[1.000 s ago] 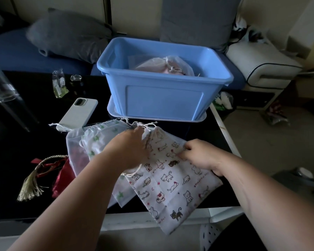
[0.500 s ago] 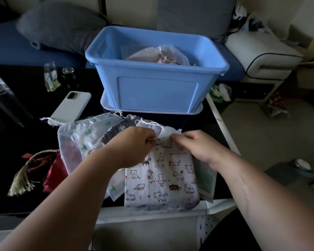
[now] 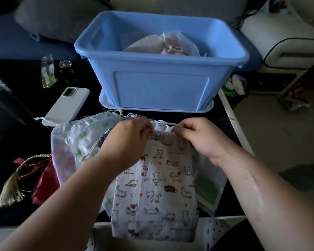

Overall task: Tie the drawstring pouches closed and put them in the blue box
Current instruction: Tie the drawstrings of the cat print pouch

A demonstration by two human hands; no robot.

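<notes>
Pouch in hand: cat pouch [image 3: 158, 187] lies lengthwise on the desk [image 3: 16, 127], bottom hem hanging over the near edge, mouth toward the box.
Grip, left: left hand [image 3: 130, 140] pinches the gathered top hem of the cat pouch at its left corner with curled fingers.
Grip, right: right hand [image 3: 198, 138] pinches the same hem at the right corner; the two hands are close together but not touching.
Cord: white cord [image 3: 163, 121] runs between the hands just beyond the hem.
Underneath: clear bag [image 3: 207, 185] with a green panel shows from beneath the cat pouch on the right.
Left pile: clover pouch [image 3: 83, 134] overlaps a mesh pouch [image 3: 59, 153], both partly under the left forearm; red pouch [image 3: 43, 180] with a tassel lies further left.
Phone: phone [image 3: 67, 105] lies camera side up just beyond that pile.
Box: box [image 3: 161, 87] stands on its lid [image 3: 105, 101] just beyond the pouches, with a tied pouch [image 3: 161, 46] inside.
Far left: packet [image 3: 47, 73] lies on the desk beside the box.
</notes>
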